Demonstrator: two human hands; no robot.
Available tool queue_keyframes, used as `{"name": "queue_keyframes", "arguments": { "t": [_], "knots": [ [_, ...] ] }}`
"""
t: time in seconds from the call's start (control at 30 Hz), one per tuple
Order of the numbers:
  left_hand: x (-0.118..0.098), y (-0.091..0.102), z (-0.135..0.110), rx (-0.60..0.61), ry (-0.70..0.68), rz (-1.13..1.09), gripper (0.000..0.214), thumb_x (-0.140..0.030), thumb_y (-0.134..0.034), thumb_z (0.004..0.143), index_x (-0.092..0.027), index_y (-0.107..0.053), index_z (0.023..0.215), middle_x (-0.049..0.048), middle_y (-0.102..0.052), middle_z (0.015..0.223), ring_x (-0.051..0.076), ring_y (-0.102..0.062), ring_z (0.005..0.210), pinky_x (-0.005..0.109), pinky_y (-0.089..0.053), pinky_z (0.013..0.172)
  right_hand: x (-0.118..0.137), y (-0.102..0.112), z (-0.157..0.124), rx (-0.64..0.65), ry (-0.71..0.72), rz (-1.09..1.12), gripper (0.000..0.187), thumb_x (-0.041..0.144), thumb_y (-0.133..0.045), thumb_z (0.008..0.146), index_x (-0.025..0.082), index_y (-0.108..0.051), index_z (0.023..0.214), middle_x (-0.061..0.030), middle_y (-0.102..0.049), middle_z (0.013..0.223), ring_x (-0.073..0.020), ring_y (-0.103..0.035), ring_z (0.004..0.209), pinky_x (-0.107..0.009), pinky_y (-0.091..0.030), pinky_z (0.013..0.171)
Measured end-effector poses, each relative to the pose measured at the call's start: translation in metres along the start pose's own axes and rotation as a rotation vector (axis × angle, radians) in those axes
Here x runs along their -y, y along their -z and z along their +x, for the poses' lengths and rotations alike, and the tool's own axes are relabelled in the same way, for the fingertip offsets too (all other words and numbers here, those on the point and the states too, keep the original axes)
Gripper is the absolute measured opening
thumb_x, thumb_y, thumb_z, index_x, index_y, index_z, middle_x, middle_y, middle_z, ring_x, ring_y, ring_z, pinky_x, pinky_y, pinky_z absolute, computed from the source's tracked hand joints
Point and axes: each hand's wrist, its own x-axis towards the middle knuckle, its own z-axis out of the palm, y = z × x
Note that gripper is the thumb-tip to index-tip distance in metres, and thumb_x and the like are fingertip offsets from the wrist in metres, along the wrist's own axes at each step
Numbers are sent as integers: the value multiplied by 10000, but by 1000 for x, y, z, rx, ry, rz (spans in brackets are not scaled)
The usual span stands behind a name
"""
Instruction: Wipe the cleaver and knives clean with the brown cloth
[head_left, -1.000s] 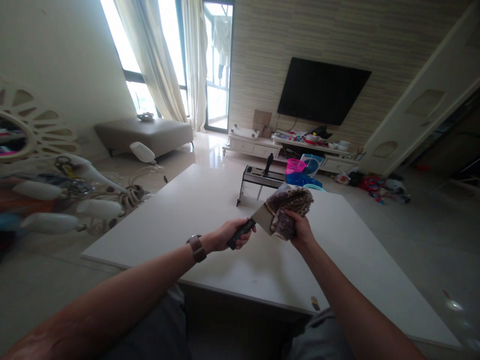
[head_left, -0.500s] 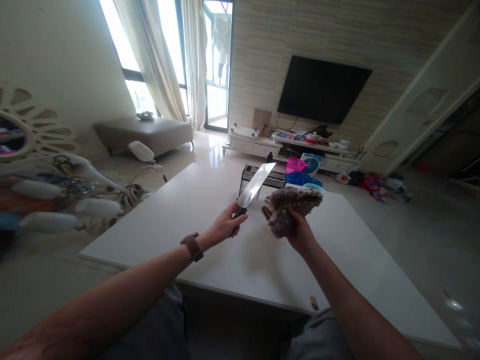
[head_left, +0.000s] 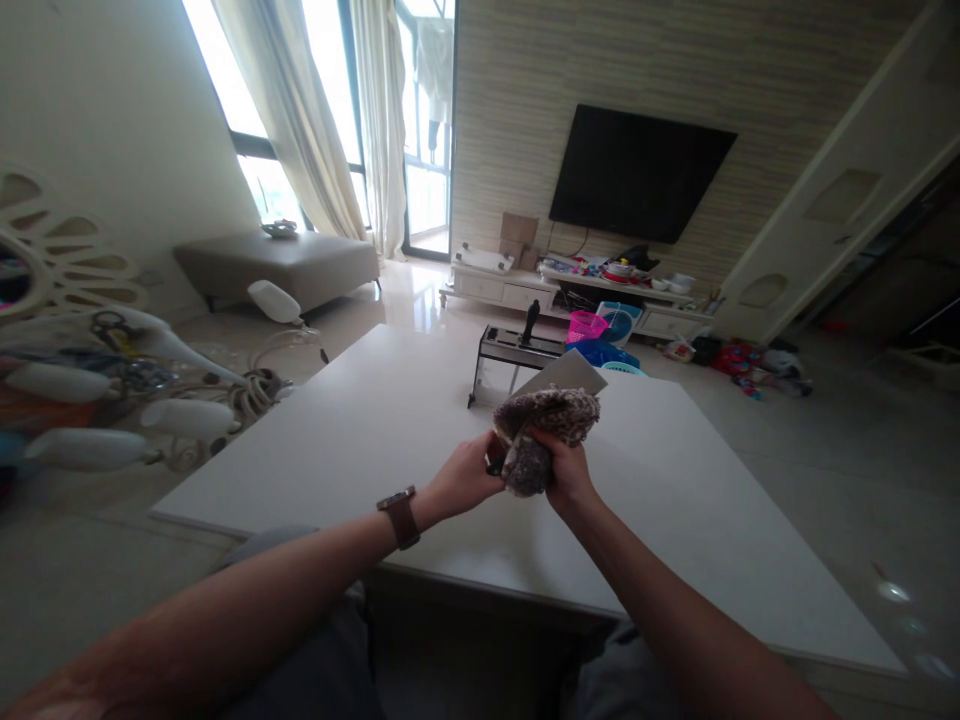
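Above the white table, my left hand is closed around the black handle of a kitchen knife. The wide blade points away to the right, partly hidden by a brown and white fuzzy cloth. My right hand grips this bunched cloth, which is folded against the blade. Just beyond the hands, a dark-framed knife rack stands on the table with a black handle sticking up from it.
Past the table's far edge are a pink basket and a blue basin. A lamp with several white shades lies to the left. Farther back are a padded bench and a low TV cabinet.
The knife and cloth have come together, with the cloth now folded over the blade. My right hand moved left and my left hand moved slightly closer to it. The view shifted a little.
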Motion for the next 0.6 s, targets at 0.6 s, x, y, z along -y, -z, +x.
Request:
{"name": "queue_keyframes", "arguments": {
  "t": [0.6],
  "knots": [
    [-1, 2, 0, 196, -20, 67, 171, -304, -571, 837, -170, -597, 735, -5, -613, 636, 136, -511, 584, 246, -336, 552, 9, 0, 6, -11, 63, -78, 445, 140, -918, 494, 148, -741, 901, -42, -795, 903, -230, -738, 775, -334, -629, 696]
  ]
}}
